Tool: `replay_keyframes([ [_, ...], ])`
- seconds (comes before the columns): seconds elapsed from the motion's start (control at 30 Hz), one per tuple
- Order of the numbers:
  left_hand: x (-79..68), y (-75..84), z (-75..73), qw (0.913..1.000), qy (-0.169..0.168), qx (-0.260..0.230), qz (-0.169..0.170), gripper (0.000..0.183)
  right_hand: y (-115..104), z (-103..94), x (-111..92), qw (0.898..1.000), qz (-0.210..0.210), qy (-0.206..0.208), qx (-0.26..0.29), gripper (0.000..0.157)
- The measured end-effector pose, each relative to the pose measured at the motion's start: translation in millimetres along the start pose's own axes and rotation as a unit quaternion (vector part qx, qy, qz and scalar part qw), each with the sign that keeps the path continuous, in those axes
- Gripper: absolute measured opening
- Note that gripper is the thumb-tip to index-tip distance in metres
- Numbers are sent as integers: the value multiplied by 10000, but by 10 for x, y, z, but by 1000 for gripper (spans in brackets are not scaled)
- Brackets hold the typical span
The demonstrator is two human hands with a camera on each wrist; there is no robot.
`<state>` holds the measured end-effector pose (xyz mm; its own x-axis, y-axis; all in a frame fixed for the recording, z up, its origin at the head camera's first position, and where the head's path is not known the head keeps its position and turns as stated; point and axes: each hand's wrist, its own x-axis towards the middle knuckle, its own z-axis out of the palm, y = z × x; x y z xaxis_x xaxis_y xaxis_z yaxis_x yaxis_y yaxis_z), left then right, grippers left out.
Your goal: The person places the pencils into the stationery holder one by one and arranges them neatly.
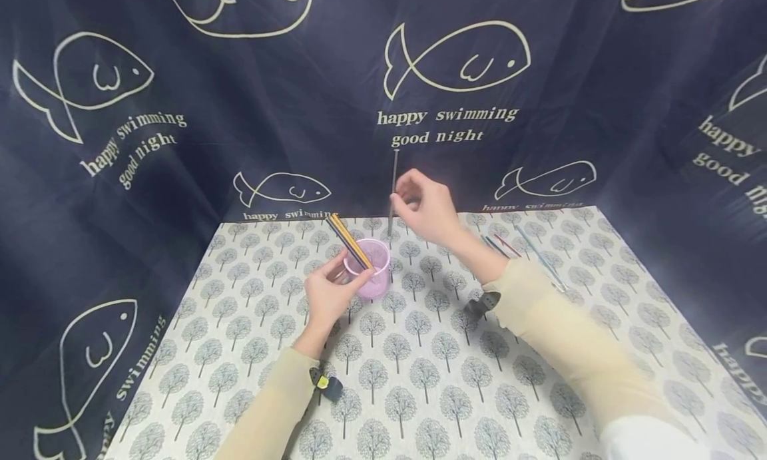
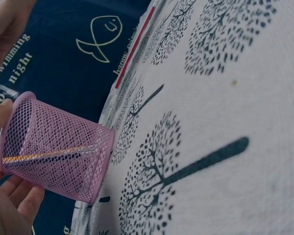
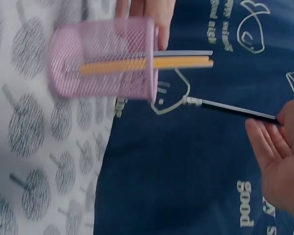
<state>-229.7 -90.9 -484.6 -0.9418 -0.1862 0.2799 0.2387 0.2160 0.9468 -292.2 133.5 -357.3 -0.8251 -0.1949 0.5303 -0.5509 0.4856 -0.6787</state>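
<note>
A pink mesh pen cup (image 1: 376,288) stands upright on the tree-print cloth. My left hand (image 1: 329,288) grips it by the rim, thumb on one side and fingers along the other. Inside the cup lean a yellow pencil (image 3: 179,62) and a dark pencil (image 1: 338,232), their upper ends sticking out over the rim. Above and to the right of the cup, my right hand (image 1: 427,207) pinches a black pencil (image 3: 235,109) between thumb and fingertips. It is held nearly upright, its silver ferrule end down, close to the cup's mouth.
Several thin sticks or pencils lie on the cloth to the right, among them a light blue one (image 1: 539,255), a red one (image 1: 507,245) and a dark one (image 1: 494,245). A dark blue curtain (image 1: 335,127) with fish prints hangs behind the table.
</note>
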Motion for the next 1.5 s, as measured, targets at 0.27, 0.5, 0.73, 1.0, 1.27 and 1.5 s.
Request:
replay_keyframes([
  [0.27, 7, 18, -8, 9999, -55, -121, 50, 73, -19, 371, 0, 9963, -308, -738, -314, 9],
  [0.5, -2, 14, -17, 9998, -66, -197, -14, 72, -1, 569, -42, 9885, -309, -1177, -893, 7],
  [0.73, 11, -2, -13, 10000, -60, -43, 50, 71, -17, 669, -67, 9784, -255, -1494, -1406, 9],
  [1.0, 15, -5, -14, 9999, -48, -9, 93, 71, 75, 780, -132, 9671, -469, -1654, -1877, 15],
  [1.27, 14, -7, -9, 9999, -68, -23, 102, 72, 95, 784, -153, 9640, -473, -1603, -2067, 13],
  [1.5, 12, -2, -12, 10000, -69, -10, -21, 72, 107, 458, -120, 9776, -176, -1355, -1602, 16],
])
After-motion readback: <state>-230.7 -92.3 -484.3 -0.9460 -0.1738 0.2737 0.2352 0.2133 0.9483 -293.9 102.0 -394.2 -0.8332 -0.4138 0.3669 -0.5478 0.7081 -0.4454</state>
